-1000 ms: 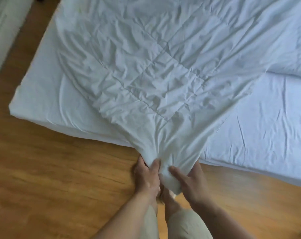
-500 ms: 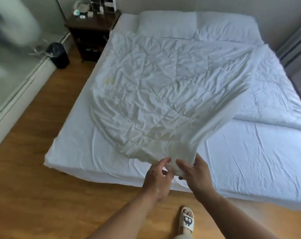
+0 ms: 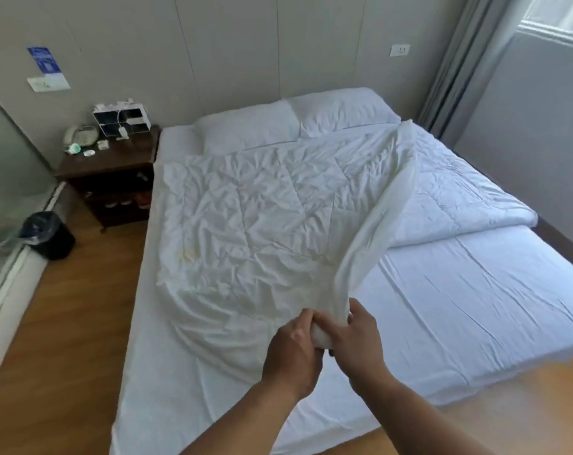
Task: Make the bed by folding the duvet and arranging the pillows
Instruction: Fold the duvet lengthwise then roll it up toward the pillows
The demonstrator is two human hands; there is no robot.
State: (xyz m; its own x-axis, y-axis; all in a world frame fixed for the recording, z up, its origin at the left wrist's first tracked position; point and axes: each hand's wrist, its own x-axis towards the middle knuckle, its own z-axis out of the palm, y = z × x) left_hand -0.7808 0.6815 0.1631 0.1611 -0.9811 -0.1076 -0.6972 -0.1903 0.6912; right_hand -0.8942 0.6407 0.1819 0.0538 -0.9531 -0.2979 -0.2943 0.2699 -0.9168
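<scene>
A crumpled white duvet (image 3: 252,218) covers the left and far part of the bed (image 3: 475,310), with a folded-over portion at the right (image 3: 459,198). My left hand (image 3: 291,353) and my right hand (image 3: 360,339) are side by side above the bed's near part, both gripping one bunched corner of the duvet (image 3: 323,334). From that corner a lifted edge runs up and away toward the head of the bed. Two white pillows (image 3: 245,129) (image 3: 341,110) lie flat against the wall.
A dark nightstand (image 3: 111,165) with a phone and small items stands left of the bed's head. A black bin (image 3: 47,234) sits on the wood floor near a glass partition at left. A grey curtain (image 3: 459,60) hangs at the back right.
The view has risen from the floor to the whole bed. Both hands, still holding the duvet corner, have moved up and forward from beyond the bed's edge to over the mattress.
</scene>
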